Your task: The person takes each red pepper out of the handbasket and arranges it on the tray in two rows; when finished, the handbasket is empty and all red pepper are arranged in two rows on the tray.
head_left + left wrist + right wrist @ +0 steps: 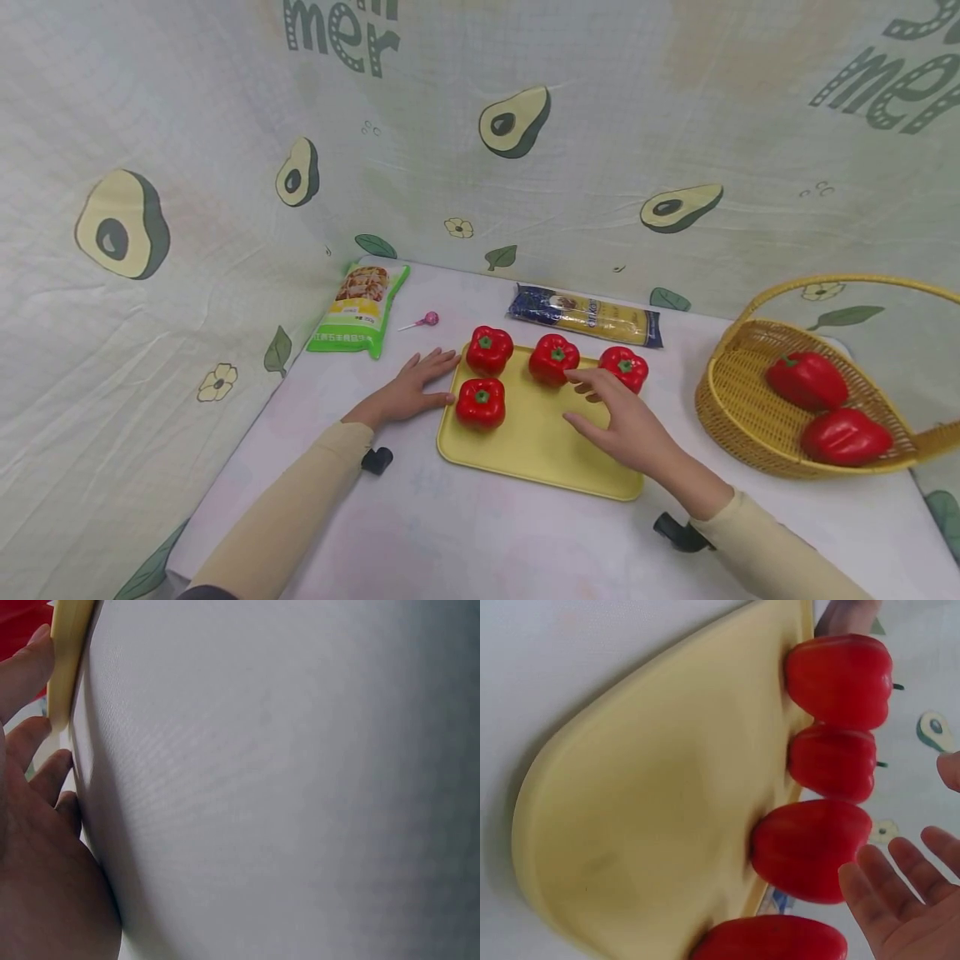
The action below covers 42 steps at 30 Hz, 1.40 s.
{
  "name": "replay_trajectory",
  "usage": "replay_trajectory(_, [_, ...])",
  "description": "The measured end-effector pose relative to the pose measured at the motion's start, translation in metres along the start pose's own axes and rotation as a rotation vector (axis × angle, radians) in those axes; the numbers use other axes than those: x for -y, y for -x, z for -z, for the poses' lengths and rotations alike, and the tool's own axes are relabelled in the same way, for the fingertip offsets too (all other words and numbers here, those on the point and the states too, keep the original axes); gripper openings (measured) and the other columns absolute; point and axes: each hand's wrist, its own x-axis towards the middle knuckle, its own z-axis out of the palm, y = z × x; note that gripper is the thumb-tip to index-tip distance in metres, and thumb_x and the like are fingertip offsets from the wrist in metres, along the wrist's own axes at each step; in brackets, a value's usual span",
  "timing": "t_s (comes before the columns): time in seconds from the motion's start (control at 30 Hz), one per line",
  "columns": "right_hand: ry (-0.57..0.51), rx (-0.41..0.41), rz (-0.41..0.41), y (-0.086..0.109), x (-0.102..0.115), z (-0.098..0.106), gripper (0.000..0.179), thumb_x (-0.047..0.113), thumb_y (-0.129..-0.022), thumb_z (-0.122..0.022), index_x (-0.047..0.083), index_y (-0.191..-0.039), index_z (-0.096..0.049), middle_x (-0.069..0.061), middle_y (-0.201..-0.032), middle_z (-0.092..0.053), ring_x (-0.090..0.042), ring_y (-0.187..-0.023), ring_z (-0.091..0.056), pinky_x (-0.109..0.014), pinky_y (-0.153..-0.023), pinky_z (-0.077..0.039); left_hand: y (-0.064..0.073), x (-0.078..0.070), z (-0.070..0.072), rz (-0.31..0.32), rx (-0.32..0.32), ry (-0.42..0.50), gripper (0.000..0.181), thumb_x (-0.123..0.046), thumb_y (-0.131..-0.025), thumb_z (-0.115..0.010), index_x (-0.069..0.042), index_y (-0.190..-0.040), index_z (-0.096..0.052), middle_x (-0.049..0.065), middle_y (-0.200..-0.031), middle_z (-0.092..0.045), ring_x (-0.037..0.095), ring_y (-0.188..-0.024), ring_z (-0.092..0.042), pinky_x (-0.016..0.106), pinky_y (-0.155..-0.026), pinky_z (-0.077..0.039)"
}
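Note:
A yellow tray (525,450) lies on the table with several red bell peppers on it. Two stand at its left end, a rear pepper (489,351) and a front pepper (480,406). Along the back edge are a middle pepper (552,358) and a right pepper (624,367). My left hand (416,388) rests at the tray's left edge, its thumb and fingers extended against the rim (69,660). Over the tray's right half hovers my right hand (630,423), fingers spread and holding nothing. In the right wrist view its fingertips (849,879) appear close to a pepper (810,851); contact cannot be told.
A yellow wicker basket (723,417) with a tall handle stands at the right, holding two red peppers (846,435). Behind the tray lies a pasta packet (585,315). A green food bag (360,308) and a pink lollipop (431,318) lie at the back left.

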Motion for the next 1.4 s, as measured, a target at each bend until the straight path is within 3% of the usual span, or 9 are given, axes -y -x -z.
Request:
replay_trajectory(0.27, [0.042, -0.024, -0.005, 0.009, -0.006, 0.016, 0.051, 0.034, -0.095, -0.074, 0.017, -0.139, -0.056, -0.005, -0.131, -0.062, -0.029, -0.115, -0.064, -0.051, -0.095, -0.056, 0.000, -0.001, 0.000, 0.001, 0.002, -0.008, 0.081, -0.053, -0.096, -0.064, -0.027, -0.163, -0.027, -0.003, -0.169, -0.023, 0.019, -0.157, -0.002, 0.047, -0.126, 0.005])
replay_trajectory(0.5, [0.084, -0.063, 0.023, 0.014, -0.012, 0.031, 0.050, 0.026, -0.094, -0.076, 0.015, -0.140, -0.057, -0.005, -0.126, -0.065, -0.025, -0.108, -0.066, -0.049, -0.089, -0.059, 0.001, -0.001, 0.000, 0.011, 0.009, -0.008, 0.081, -0.054, -0.095, -0.064, -0.027, -0.163, -0.027, -0.003, -0.169, -0.022, 0.018, -0.157, -0.002, 0.046, -0.126, 0.005])
replay_trajectory(0.87, [0.180, -0.083, -0.033, 0.025, -0.021, 0.057, 0.050, 0.025, -0.094, -0.075, 0.012, -0.138, -0.058, -0.008, -0.129, -0.064, -0.027, -0.113, -0.064, -0.048, -0.087, -0.060, 0.001, -0.002, 0.001, 0.005, 0.005, -0.002, 0.080, -0.052, -0.096, -0.065, -0.025, -0.162, -0.028, -0.001, -0.169, -0.023, 0.019, -0.157, -0.002, 0.047, -0.126, 0.006])
replay_trajectory(1.17, [0.189, -0.092, -0.059, 0.034, -0.029, 0.080, 0.046, 0.026, -0.094, -0.075, 0.008, -0.135, -0.060, -0.014, -0.126, -0.065, -0.032, -0.109, -0.064, -0.054, -0.086, -0.059, 0.000, -0.002, 0.000, 0.003, 0.002, -0.015, 0.080, -0.051, -0.096, -0.065, -0.024, -0.162, -0.028, -0.002, -0.169, -0.023, 0.019, -0.157, -0.003, 0.046, -0.126, 0.006])
replay_trajectory(1.4, [0.207, -0.061, -0.137, 0.041, -0.036, 0.101, 0.049, 0.033, -0.096, -0.072, 0.010, -0.137, -0.059, -0.016, -0.128, -0.063, -0.038, -0.111, -0.063, -0.054, -0.084, -0.059, 0.000, -0.002, 0.000, 0.007, 0.002, -0.015, 0.080, -0.051, -0.096, -0.065, -0.026, -0.162, -0.028, -0.003, -0.169, -0.023, 0.019, -0.157, -0.002, 0.046, -0.126, 0.005])
